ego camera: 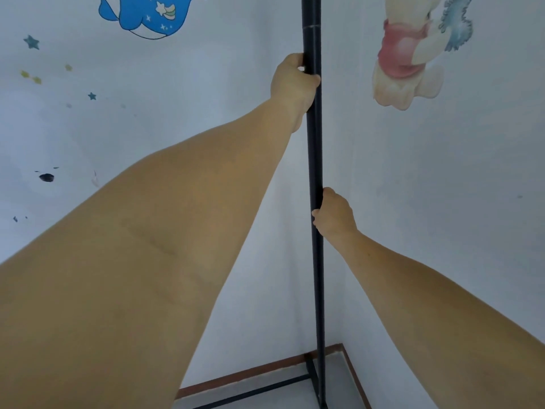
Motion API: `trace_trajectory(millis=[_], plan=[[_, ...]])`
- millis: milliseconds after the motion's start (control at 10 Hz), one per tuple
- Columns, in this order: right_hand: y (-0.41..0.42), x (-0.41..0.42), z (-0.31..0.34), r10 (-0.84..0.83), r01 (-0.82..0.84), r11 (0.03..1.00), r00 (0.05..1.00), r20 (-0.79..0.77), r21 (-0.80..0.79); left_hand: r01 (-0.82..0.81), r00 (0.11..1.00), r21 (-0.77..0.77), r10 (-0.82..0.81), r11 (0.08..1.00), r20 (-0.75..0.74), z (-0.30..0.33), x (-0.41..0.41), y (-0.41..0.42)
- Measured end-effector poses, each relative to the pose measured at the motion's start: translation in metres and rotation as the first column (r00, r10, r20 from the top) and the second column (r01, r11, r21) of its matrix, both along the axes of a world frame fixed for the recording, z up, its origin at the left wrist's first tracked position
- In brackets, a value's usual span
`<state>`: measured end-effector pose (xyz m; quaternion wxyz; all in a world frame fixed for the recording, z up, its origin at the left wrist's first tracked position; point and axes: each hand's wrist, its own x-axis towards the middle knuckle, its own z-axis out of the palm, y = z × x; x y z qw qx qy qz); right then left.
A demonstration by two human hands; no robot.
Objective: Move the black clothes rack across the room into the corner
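The black clothes rack (315,154) shows as a thin upright pole running from the top of the view down to a black base bar on the floor near the bottom. It stands upright close to where two pale walls meet. My left hand (293,81) is wrapped around the pole high up. My right hand (334,212) grips the same pole lower down, from the right side. The top of the rack is out of view.
Two pale walls meet in a corner behind the pole, with a brown skirting board (250,376) along the grey floor. Cartoon stickers sit on the walls: a blue whale (147,14) at upper left, a bear figure (410,54) at upper right.
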<state>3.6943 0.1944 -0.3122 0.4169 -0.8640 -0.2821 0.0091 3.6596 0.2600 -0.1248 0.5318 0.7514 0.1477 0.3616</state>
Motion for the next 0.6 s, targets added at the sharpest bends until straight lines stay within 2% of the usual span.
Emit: trace_trajectory(millis=[300,500,600], plan=[[-0.009,-0.002,0.003,0.024,-0.025,0.999,1.000,-0.018,-0.048,0.058,0.994,0.085,-0.049,0.995,-0.100,0.005,-0.014,-0.013],[-0.016,0.000,0.012,0.114,-0.123,0.992,0.978,-0.175,-0.039,0.058,0.960,0.141,-0.017,0.988,-0.281,0.011,-0.032,-0.022],[-0.028,-0.003,0.022,0.089,-0.097,0.995,0.980,-0.179,-0.037,0.058,0.942,0.184,0.007,0.981,-0.336,0.007,-0.039,-0.028]])
